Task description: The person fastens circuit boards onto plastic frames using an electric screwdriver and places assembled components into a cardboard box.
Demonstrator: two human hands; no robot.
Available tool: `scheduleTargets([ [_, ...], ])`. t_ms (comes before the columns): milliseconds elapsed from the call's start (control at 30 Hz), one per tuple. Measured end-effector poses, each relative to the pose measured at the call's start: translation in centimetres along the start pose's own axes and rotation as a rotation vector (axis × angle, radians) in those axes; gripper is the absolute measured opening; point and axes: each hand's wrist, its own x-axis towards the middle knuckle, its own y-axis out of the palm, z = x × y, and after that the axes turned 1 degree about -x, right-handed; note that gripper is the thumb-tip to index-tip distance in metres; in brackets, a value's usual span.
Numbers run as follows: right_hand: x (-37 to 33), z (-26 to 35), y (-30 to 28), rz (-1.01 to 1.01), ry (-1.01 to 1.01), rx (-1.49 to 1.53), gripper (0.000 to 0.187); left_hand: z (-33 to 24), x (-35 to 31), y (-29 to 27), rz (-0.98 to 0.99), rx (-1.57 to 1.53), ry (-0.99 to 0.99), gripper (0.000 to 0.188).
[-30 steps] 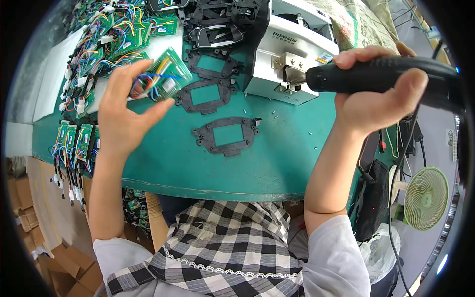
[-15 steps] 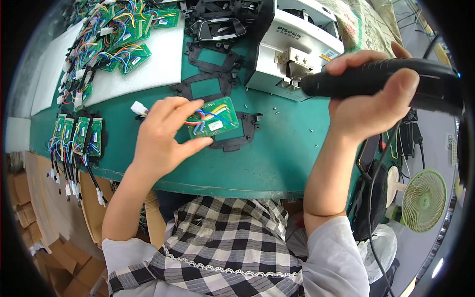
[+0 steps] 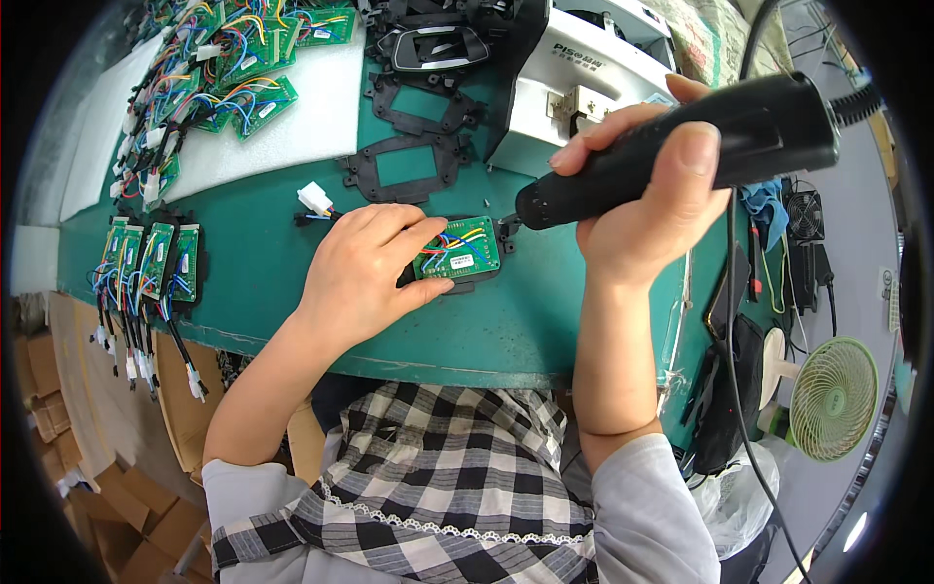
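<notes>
My left hand point(image 3: 360, 268) grips the left side of a green circuit board point(image 3: 479, 251) with coloured wires, thumb on the near edge and fingers on the far edge. The board lies over a black plastic frame point(image 3: 510, 232), mostly covered by board and hand. From under my left fingers a wire lead ends in a white connector point(image 3: 314, 199). In my right hand point(image 3: 637, 229) is a black electric screwdriver point(image 3: 769, 127), tilted so that its tip comes down at the frame's right side, beside the board. Whether a screw sits at the tip is too small to tell.
A white screw feeder point(image 3: 530, 131) stands beyond the screwdriver. Black frames point(image 3: 365, 180) lie beyond the board. White foam point(image 3: 316, 127) carries a heap of wired boards. Several wired boards point(image 3: 156, 258) line the left table edge. A cable point(image 3: 736, 389) hangs at right near a fan point(image 3: 832, 399).
The circuit board has come down and to the right onto the frame in my left hand. My right hand has brought the screwdriver from the feeder toward me and left, to the frame's edge.
</notes>
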Motion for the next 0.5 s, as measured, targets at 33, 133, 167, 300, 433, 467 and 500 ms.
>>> scheduleTargets([
  [33, -0.1, 0.0, 0.4, -0.016, 0.002, -0.019, 0.070, 0.0, 0.0, 0.0, 0.001, -0.001, 0.000, 0.050],
  [133, -0.3, 0.0, 0.9, 0.009, 0.005, -0.005, 0.069, -0.2, -0.1, 0.0, 0.008, -0.012, -0.034, 0.048],
  [167, -0.3, -0.1, 1.0, 0.033, -0.009, 0.004, 0.068, -0.1, -0.2, 0.0, 0.001, -0.012, -0.028, 0.048],
  [300, -0.6, -1.1, 1.6, 0.015, -0.028, 0.023, 0.061, -0.1, -0.1, 0.0, 0.005, -0.019, -0.024, 0.047],
  [433, -0.4, -2.2, 1.3, 0.133, -0.121, -0.002, 0.057, -0.2, -0.1, -0.1, 0.011, -0.016, -0.021, 0.047],
  [467, -0.3, -2.8, 1.0, 0.167, -0.171, -0.072, 0.059, -0.2, -0.1, -0.2, 0.015, -0.020, -0.027, 0.047],
  [500, -0.3, -2.8, 1.1, 0.168, -0.170, -0.072, 0.059, -0.2, -0.1, -0.3, 0.020, -0.023, -0.033, 0.047],
])
